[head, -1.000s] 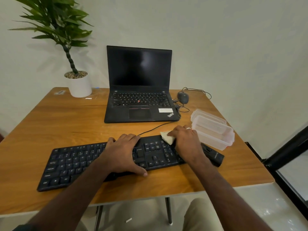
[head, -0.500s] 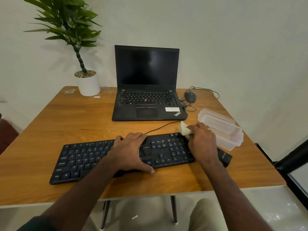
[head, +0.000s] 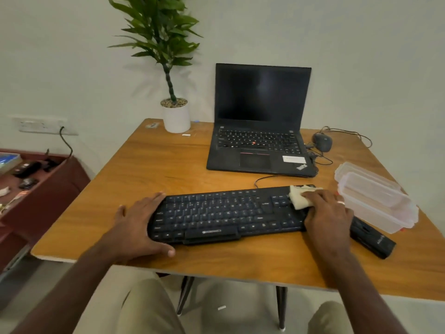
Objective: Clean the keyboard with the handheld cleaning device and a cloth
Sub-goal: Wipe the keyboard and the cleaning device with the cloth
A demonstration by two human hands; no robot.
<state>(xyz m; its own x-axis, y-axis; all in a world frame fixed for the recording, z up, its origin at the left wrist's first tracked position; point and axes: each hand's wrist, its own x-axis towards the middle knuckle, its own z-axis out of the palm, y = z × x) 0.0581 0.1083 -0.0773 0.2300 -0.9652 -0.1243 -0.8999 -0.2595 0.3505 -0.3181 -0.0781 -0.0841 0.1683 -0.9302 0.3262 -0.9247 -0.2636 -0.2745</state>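
Cloth (head: 299,197) wipes the keyboard's (head: 224,213) right end under the right hand (head: 327,213); left hand (head: 139,227), flat and empty, steadies it; most keys remain.

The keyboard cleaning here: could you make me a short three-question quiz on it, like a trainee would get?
1. True or false: the right hand presses the cloth on the keyboard.
2. The left hand rests at the keyboard's: A) left end B) right end C) middle
3. What black item lies beside the clear containers?

Key: 1 true; 2 A; 3 the handheld cleaning device.
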